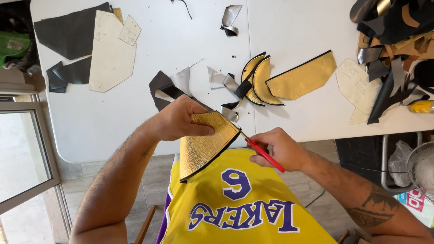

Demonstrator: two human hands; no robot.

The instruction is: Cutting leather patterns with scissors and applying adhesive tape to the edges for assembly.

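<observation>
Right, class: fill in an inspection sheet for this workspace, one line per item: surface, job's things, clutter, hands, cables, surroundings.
Surface: white table, two panels meeting at a seam.
Job's things: gold leather piece with a black edge; red-handled scissors at its corner.
Clutter: cut gold pieces, silver and black offcuts, cream paper patterns, scrap heap at the far right.
Hands: left hand has its grip on the gold piece; right hand has its grip on the scissors.
Cables: thin dark cable on the floor.
Surroundings: tiled floor, glass door, fan.
</observation>
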